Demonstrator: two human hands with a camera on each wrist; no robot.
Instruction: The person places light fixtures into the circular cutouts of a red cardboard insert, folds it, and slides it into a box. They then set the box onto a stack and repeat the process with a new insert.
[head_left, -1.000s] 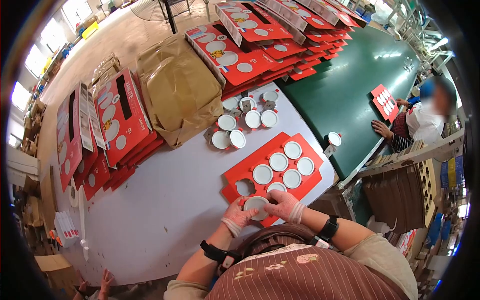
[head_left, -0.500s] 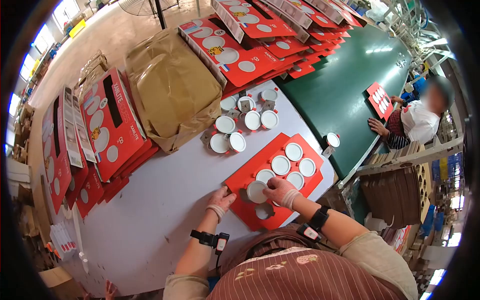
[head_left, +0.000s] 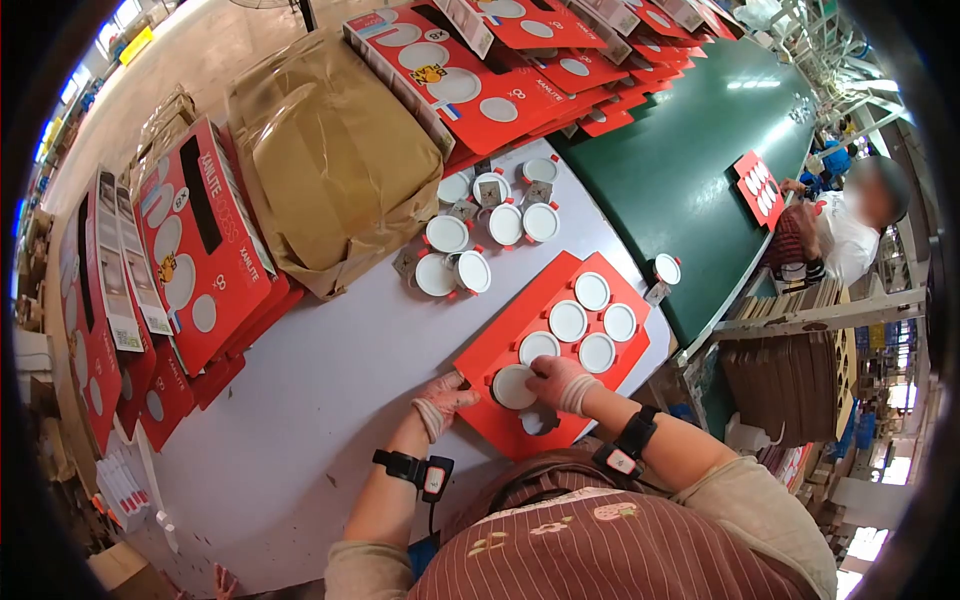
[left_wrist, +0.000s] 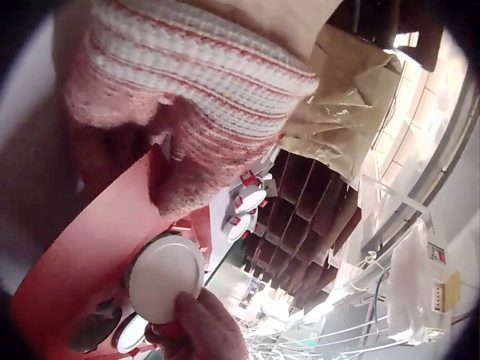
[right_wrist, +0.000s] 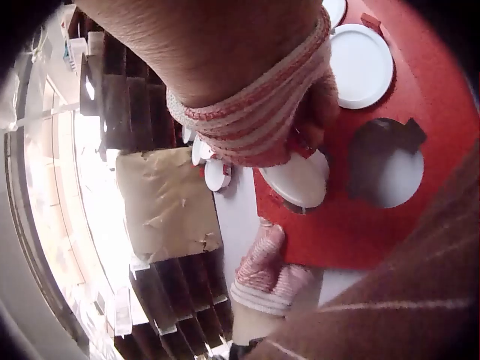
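My right hand (head_left: 562,382) pinches a round white downlight (head_left: 512,387) by its right edge. This downlight lies over a cut-out in the red cardboard sheet (head_left: 482,424), and in the right wrist view its disc (right_wrist: 298,180) sits tilted in the hole. With thumb and fingers, my left hand (head_left: 444,402) grips the sheet's left edge; the card passes between them in the left wrist view. Several other white downlights (head_left: 567,321) fill holes farther up the sheet. One round hole (right_wrist: 388,163) nearest my body is bare. Both hands wear knitted gloves with striped cuffs.
Loose downlights (head_left: 447,234) cluster on the pale table (head_left: 330,400) beyond the sheet. A brown wrapped parcel (head_left: 335,160) and stacked red printed boxes (head_left: 205,235) stand behind. One downlight (head_left: 667,268) lies by the green table (head_left: 680,180), where another person (head_left: 845,235) sits.
My left hand has left the downlight it held with the right and moved left to the sheet's edge. My right hand has carried the downlight up to the left cut-out, where it now sits lower.
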